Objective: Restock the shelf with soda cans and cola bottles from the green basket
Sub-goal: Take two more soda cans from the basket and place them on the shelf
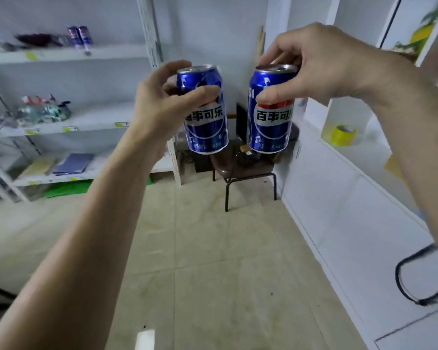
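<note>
2 hands, 1 can ea.: left grip (pixel 159 102) grasps left can (pixel 206 122), right grip (pixel 311 64) right can (pixel 272 117).

Left can (pixel 206 114): blue cola can, silver top, white Chinese lettering, upright with slight tilt, held in mid-air | Right can (pixel 271 114): same design, upright, held in mid-air just beside the first, not touching | Shelf (pixel 68 55): white, at left; two blurred blue cans (pixel 80 37) standing on its top board
</note>
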